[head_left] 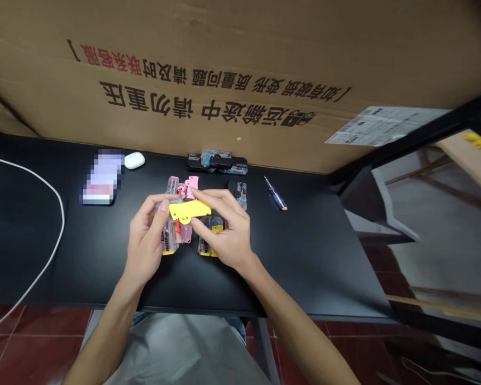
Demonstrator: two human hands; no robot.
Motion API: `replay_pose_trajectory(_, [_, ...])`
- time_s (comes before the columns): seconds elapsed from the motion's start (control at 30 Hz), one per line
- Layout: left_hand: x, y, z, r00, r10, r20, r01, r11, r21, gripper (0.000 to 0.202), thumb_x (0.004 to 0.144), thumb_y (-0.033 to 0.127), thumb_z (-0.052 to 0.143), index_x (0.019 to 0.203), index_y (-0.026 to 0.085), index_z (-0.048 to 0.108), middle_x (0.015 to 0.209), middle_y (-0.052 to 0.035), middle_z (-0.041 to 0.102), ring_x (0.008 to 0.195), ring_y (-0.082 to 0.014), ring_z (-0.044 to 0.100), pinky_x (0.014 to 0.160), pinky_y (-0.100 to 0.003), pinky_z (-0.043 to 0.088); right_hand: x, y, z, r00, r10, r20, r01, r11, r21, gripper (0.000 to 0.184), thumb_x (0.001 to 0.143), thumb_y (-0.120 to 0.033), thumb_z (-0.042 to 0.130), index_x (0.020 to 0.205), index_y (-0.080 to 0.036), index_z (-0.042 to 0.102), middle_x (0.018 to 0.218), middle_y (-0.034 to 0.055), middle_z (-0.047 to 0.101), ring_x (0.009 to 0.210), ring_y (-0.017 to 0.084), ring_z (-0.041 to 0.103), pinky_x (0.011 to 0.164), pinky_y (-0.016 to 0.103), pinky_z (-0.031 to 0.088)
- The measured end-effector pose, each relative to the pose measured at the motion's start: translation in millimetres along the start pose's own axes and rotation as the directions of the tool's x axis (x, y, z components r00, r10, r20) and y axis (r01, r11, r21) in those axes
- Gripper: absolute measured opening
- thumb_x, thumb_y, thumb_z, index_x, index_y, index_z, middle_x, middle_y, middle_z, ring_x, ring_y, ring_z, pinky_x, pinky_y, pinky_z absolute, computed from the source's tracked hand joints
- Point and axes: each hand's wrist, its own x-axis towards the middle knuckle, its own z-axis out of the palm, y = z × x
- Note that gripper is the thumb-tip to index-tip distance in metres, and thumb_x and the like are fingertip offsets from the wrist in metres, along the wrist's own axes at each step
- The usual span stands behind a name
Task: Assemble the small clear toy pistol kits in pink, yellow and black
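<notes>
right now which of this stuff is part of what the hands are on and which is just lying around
In play: yellow plastic piece, gripped by left hand and right hand; pink plastic piece; clear plastic packs under the hands.

Lying about: blue-handled screwdriver; white earbud case; pixelated phone; white cable; black packaged item.

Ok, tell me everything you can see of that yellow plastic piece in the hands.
The yellow plastic piece is flat, opaque and bright, longer than it is wide, with a stepped notch and a small rounded tab along its lower edge near the left end. It is held slightly tilted above the black desk, gripped between the left hand and the right hand.
</notes>
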Motion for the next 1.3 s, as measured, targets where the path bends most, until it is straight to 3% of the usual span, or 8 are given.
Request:
replay_pose_trajectory(0.13, [-1,-2,1.2,0.994,0.106,0.008,-0.106,0.992,0.063,0.031,0.110,0.053,0.076,0.118,0.024,0.084,0.101,-0.0036,0.082,0.078,-0.0158,0.072,0.068,-0.023,0.057,-2,-2,5,0.953,0.258,0.158,-0.292,0.919,0.265,0.058,0.097,-0.015,0.076,0.152,-0.031,0.075,0.148,0.0073,0.080,0.125,0.026,0.080,0.107,0.043,0.065])
replay_pose_trajectory(0.27, [-4,-6,-0.4,0.980,0.195,0.038,-0.198,0.962,0.186,0.029,0.115,0.050,0.069,0.123,0.026,0.082,0.101,-0.0022,0.080,0.079,-0.0146,0.069,0.070,-0.023,0.054,-3,1,9,0.917,0.362,0.170,-0.400,0.823,0.404,0.042,0.090,-0.013,0.077,0.129,-0.028,0.083,0.125,0.0033,0.086,0.109,0.023,0.082,0.098,0.037,0.066])
replay_pose_trajectory(0.5, [-7,-11,-3.6,0.974,0.221,0.049,-0.225,0.918,0.326,0.029,0.119,0.048,0.062,0.129,0.028,0.079,0.106,-0.0026,0.079,0.076,-0.0142,0.065,0.068,-0.028,0.048,-3,2,12,0.902,0.399,0.162,-0.426,0.766,0.482,0.039,0.084,-0.009,0.077,0.119,-0.026,0.084,0.113,0.0012,0.087,0.104,0.020,0.082,0.094,0.034,0.066])
replay_pose_trajectory(0.87, [-8,-15,-2.7,0.972,0.231,0.036,-0.227,0.896,0.382,0.029,0.119,0.049,0.060,0.132,0.029,0.077,0.082,0.0039,0.071,0.057,-0.0110,0.055,0.056,-0.028,0.042,-3,1,12,0.886,0.426,0.182,-0.459,0.753,0.471,0.035,0.085,-0.014,0.081,0.118,-0.025,0.083,0.116,0.0034,0.089,0.106,0.022,0.085,0.098,0.037,0.068])
replay_pose_trajectory(1.1, [-9,-15,-2.4,0.967,0.252,0.025,-0.238,0.874,0.422,0.029,0.119,0.047,0.060,0.132,0.028,0.077,0.089,0.0020,0.075,0.061,-0.0113,0.059,0.059,-0.027,0.046,-3,0,13,0.884,0.440,0.157,-0.462,0.773,0.435,0.034,0.084,-0.016,0.080,0.117,-0.026,0.084,0.117,0.0035,0.088,0.106,0.023,0.084,0.097,0.037,0.067])
replay_pose_trajectory(1.3, [-9,-14,-1.8,0.962,0.271,0.009,-0.245,0.855,0.457,0.029,0.119,0.046,0.060,0.132,0.028,0.078,0.085,0.0026,0.074,0.058,-0.0114,0.057,0.058,-0.027,0.044,-4,-1,13,0.888,0.439,0.137,-0.454,0.786,0.419,0.035,0.084,-0.015,0.080,0.117,-0.026,0.084,0.118,0.0035,0.087,0.108,0.023,0.082,0.098,0.038,0.065])
